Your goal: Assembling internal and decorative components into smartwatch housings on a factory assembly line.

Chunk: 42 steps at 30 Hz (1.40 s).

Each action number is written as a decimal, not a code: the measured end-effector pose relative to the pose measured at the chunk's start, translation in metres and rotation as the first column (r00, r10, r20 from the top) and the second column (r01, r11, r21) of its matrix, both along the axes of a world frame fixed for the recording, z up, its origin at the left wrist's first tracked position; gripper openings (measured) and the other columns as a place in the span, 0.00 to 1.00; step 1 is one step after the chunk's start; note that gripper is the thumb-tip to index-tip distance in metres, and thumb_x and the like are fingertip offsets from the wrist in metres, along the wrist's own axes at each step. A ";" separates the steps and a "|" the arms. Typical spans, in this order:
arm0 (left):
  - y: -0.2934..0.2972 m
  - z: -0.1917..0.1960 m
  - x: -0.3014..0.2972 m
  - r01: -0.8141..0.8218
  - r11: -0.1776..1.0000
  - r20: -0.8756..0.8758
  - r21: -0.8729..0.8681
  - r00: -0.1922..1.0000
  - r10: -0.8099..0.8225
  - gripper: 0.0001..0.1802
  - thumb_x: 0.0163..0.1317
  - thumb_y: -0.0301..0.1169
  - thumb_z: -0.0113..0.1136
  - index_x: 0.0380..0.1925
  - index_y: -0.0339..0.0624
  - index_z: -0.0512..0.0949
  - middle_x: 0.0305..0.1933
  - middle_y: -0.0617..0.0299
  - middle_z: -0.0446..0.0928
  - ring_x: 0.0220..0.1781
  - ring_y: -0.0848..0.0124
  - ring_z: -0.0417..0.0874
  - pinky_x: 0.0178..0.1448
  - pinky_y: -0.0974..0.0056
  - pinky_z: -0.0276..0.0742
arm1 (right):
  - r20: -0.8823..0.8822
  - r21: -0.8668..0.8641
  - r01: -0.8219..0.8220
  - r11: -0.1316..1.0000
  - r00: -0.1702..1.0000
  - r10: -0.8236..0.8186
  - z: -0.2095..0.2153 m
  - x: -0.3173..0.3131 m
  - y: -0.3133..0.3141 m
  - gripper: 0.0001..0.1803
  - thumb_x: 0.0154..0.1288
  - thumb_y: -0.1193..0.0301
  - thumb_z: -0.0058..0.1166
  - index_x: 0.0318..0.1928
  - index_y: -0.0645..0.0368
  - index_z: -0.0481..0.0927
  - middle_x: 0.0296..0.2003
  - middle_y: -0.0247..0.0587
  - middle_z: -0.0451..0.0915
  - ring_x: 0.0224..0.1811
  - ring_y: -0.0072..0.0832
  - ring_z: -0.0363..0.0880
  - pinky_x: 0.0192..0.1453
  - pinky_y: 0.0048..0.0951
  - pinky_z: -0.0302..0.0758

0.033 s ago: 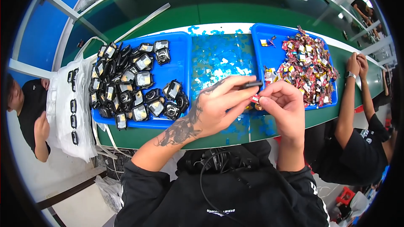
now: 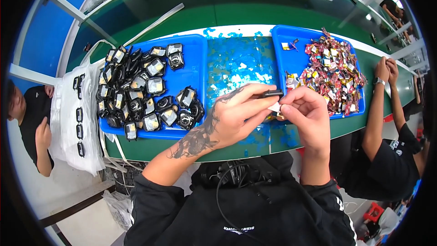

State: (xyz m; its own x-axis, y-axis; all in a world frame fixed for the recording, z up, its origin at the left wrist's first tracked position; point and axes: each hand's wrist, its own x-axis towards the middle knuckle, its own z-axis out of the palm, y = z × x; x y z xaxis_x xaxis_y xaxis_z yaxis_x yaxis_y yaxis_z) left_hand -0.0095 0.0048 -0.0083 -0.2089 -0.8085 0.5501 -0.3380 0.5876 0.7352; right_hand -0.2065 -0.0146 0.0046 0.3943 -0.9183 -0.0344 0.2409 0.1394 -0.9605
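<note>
1. The left hand (image 2: 234,118) is closed around a slim black tool (image 2: 271,94), pinched between thumb and forefinger with its tip pointing toward the other hand.
2. The right hand (image 2: 306,115) is curled, and its fingertips nip a small pale part (image 2: 274,107) just under the tool tip. Both hands meet above the near edge of the bench (image 2: 236,18).
3. Handling, as a judgement: the pale part looks thin, light and easily bent or dropped. It is best held by its edges, with light pressure only. The tool looks stiff and is gripped near its working end for control.
4. A blue tray (image 2: 189,86) on the left holds a heap of black square modules (image 2: 141,91), some with shiny faces. They look rigid but prone to scratching.
5. A second blue tray (image 2: 284,59) on the right holds a pile of small foil-coloured pieces (image 2: 332,70). Between the trays lies a scatter of blue film scraps (image 2: 234,68).
6. The bench top is green and smooth. A white bag (image 2: 73,114) carrying more black pieces hangs off its left end.
7. Other people sit close on both sides. The one on the right rests a forearm (image 2: 375,105) on the bench.
</note>
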 end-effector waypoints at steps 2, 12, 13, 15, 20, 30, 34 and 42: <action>0.000 0.001 0.004 0.030 0.999 0.030 0.032 0.999 -0.031 0.15 0.54 0.19 0.67 0.44 0.37 0.84 0.46 0.53 0.81 0.42 0.65 0.84 0.44 0.67 0.82 | 0.016 0.033 -0.014 0.999 1.000 0.013 0.000 -0.004 -0.002 0.05 0.62 0.81 0.59 0.39 0.66 0.78 0.36 0.37 0.81 0.37 0.18 0.79 0.42 0.20 0.77; 0.004 -0.007 -0.001 0.253 0.794 -0.391 0.553 0.920 -0.021 0.15 0.57 0.16 0.63 0.46 0.33 0.82 0.47 0.54 0.79 0.50 0.69 0.83 0.51 0.67 0.84 | -0.046 -0.045 0.155 0.987 0.986 -0.158 -0.003 0.008 0.012 0.07 0.61 0.83 0.61 0.38 0.65 0.76 0.36 0.35 0.79 0.37 0.15 0.78 0.38 0.16 0.78; 0.004 -0.008 -0.001 0.282 0.787 -0.400 0.549 0.915 -0.048 0.17 0.57 0.15 0.62 0.49 0.32 0.81 0.49 0.54 0.79 0.51 0.69 0.82 0.52 0.68 0.84 | -0.046 -0.043 0.156 0.987 0.986 -0.158 -0.004 0.011 0.014 0.07 0.61 0.83 0.61 0.38 0.65 0.76 0.36 0.35 0.79 0.37 0.15 0.78 0.38 0.16 0.78; 0.005 -0.006 -0.005 0.283 0.791 -0.445 0.543 0.896 -0.015 0.19 0.58 0.14 0.61 0.51 0.32 0.80 0.52 0.54 0.78 0.52 0.70 0.81 0.53 0.68 0.83 | -0.199 -0.300 0.268 0.916 0.921 -0.334 -0.008 0.016 0.016 0.10 0.58 0.85 0.62 0.38 0.65 0.76 0.34 0.34 0.79 0.38 0.14 0.78 0.37 0.16 0.76; 0.007 -0.011 -0.009 0.301 0.815 -0.518 0.496 0.855 -0.001 0.22 0.60 0.12 0.57 0.56 0.32 0.76 0.59 0.52 0.74 0.55 0.70 0.79 0.57 0.69 0.79 | -0.127 -0.230 0.330 0.915 0.922 -0.365 -0.015 0.026 0.016 0.15 0.58 0.84 0.63 0.43 0.63 0.72 0.32 0.33 0.78 0.34 0.14 0.77 0.36 0.15 0.74; 0.008 -0.002 -0.012 0.337 0.773 -0.674 0.538 0.723 0.154 0.22 0.62 0.16 0.59 0.58 0.34 0.75 0.58 0.52 0.76 0.52 0.69 0.82 0.50 0.66 0.85 | -0.138 -0.327 0.392 0.860 0.880 -0.454 -0.017 0.035 0.018 0.19 0.58 0.84 0.62 0.47 0.62 0.69 0.32 0.33 0.77 0.31 0.12 0.73 0.33 0.13 0.70; 0.009 -0.007 -0.011 0.300 0.774 -0.654 0.558 0.733 0.188 0.22 0.63 0.19 0.60 0.58 0.34 0.74 0.58 0.52 0.77 0.48 0.70 0.84 0.42 0.68 0.87 | -0.186 -0.304 0.327 0.895 0.901 -0.393 -0.017 0.032 0.014 0.21 0.58 0.84 0.62 0.49 0.62 0.68 0.29 0.31 0.77 0.25 0.08 0.67 0.28 0.11 0.61; 0.007 -0.001 -0.009 0.318 0.779 -0.670 0.540 0.722 0.169 0.23 0.63 0.16 0.57 0.59 0.31 0.73 0.53 0.49 0.79 0.47 0.68 0.85 0.40 0.66 0.89 | -0.193 -0.119 0.210 0.970 0.954 -0.230 -0.011 0.021 0.006 0.24 0.58 0.84 0.62 0.52 0.60 0.68 0.26 0.28 0.76 0.21 0.04 0.62 0.24 0.09 0.55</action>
